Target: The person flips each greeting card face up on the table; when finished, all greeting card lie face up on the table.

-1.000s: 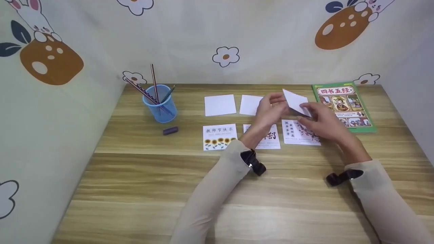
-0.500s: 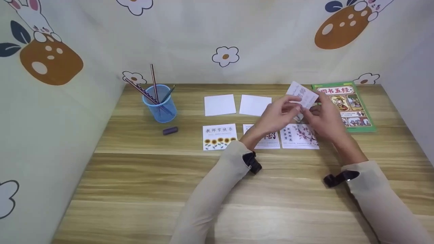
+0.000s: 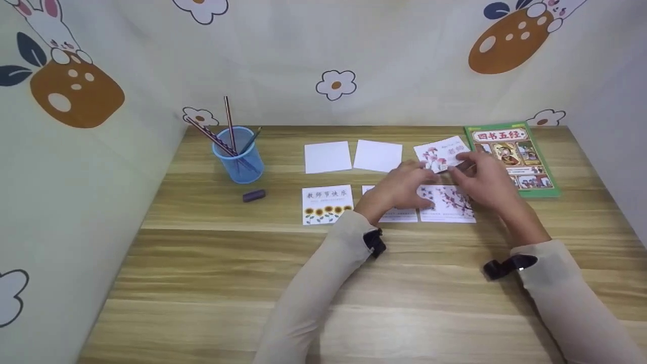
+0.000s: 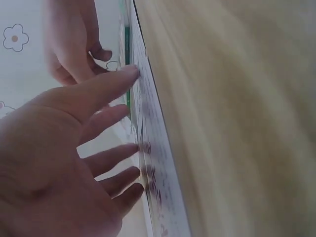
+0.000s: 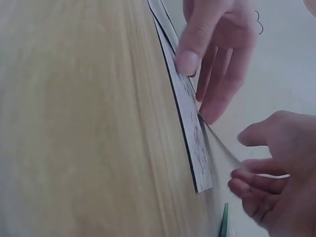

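A square white card printed with pink flowers [image 3: 438,154] lies face up between my hands, behind the front row of cards. My left hand [image 3: 402,187] reaches over that row, fingers spread, tips at the flower card's near left edge. In the right wrist view my right hand [image 5: 271,173] has its fingers under the card's raised edge, the thumb lifted apart. That card slants up from the table there. A plum-blossom card [image 3: 452,205] lies in front, its left part overlapped by my left hand. A card with large dark characters [image 3: 404,216] is mostly hidden by the same hand.
Two blank white cards [image 3: 327,157] lie at the back; a sunflower card [image 3: 327,205] is at the front left. A green-edged book [image 3: 510,154] lies to the right. A blue mesh cup [image 3: 243,167] with pencils and a dark purple stick [image 3: 253,195] are left.
The flower card turned in my hands from its text side to its picture side and came down to the table. My left hand loosened and lowered. The right blank card shifted slightly left.
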{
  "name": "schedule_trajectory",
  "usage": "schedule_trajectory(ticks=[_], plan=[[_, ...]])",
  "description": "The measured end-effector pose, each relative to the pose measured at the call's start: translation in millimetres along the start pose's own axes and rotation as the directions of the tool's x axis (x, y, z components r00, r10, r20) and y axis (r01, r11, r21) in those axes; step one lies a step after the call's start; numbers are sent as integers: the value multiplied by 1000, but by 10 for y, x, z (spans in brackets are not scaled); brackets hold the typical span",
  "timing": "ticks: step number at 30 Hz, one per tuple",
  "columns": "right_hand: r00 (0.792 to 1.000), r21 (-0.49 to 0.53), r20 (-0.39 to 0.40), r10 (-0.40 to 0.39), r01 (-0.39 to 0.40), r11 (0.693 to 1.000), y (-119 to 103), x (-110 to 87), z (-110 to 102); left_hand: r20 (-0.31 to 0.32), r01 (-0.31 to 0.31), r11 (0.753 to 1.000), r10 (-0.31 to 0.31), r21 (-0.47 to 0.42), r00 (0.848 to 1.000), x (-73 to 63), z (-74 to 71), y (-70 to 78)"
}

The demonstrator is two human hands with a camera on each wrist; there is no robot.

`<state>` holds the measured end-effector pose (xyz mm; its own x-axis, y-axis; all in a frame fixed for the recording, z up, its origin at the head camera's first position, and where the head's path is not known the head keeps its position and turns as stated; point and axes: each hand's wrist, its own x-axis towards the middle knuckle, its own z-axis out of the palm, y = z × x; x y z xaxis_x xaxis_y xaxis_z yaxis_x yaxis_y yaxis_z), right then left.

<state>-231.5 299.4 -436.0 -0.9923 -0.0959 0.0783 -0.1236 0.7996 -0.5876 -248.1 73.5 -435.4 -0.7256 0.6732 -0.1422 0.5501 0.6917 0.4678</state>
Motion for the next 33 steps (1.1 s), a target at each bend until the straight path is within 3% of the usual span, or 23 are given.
schedule_trajectory(ticks=[5, 11, 19, 23, 27, 33], plan=[[993, -74, 114, -14, 23, 997, 20, 2, 1, 9, 70, 995, -71, 67, 997, -23, 26, 68], [989, -98, 129, -65, 78, 992, 3, -2, -15, -9, 111, 983, -111, 149, 994, -25, 45, 134], [989, -75, 134, -60, 71, 995, 0, -6, 4, -14, 93, 992, -92, 81, 996, -74, -6, 89], [993, -31, 87, -74, 77, 997, -54, 8, 26, -72, 81, 993, -75, 84, 995, -207, -104, -24], [993, -8, 63, -98, 99, 995, -151, 46, 90, -126, 110, 992, -102, 55, 987, -427, -200, -249], [981, 28, 69, -181, 180, 983, -347, 139, 234, -235, 196, 981, -194, -16, 953, -726, -351, -637]])
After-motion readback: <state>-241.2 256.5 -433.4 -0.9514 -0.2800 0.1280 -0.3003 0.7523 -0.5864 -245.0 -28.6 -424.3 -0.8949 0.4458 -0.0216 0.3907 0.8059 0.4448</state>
